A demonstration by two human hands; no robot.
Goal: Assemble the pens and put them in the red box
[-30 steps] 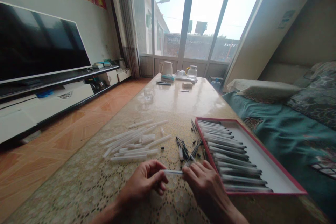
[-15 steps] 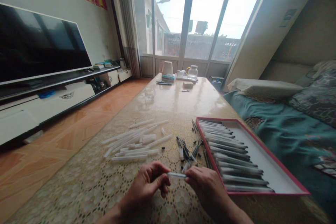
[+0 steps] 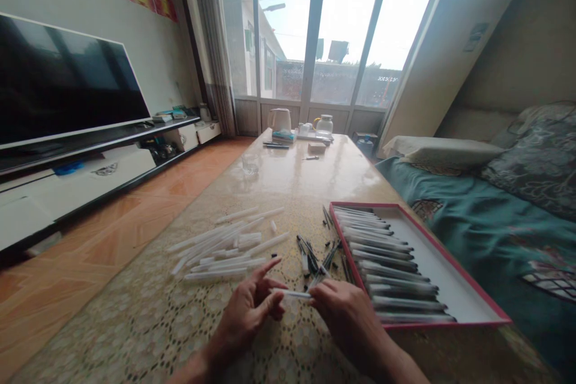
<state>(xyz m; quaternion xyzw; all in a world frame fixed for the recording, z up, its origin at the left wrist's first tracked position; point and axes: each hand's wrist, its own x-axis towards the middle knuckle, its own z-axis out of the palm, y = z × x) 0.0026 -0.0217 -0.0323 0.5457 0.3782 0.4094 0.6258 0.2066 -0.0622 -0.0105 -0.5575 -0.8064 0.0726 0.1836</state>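
Observation:
Both my hands hold one thin clear pen barrel (image 3: 291,294) level above the table, near its front edge. My left hand (image 3: 250,308) pinches its left end, index finger stretched out and pointing up to the right. My right hand (image 3: 345,312) is closed round the right end. Just beyond lie a pile of white pen barrels (image 3: 225,246) to the left and a small heap of dark refills and caps (image 3: 317,254) in the middle. To the right a red-edged shallow box (image 3: 454,264) holds several finished pens laid side by side.
The long table (image 3: 292,180) has a patterned lace cover under a glossy sheet. At its far end stand a kettle (image 3: 279,119), a glass jar (image 3: 324,126) and small items. A TV (image 3: 63,84) is on the left, a teal-covered bed (image 3: 486,216) on the right.
My left index finger has lifted off the barrel and now points outward. The barrel has shifted slightly left. The view has tilted a little.

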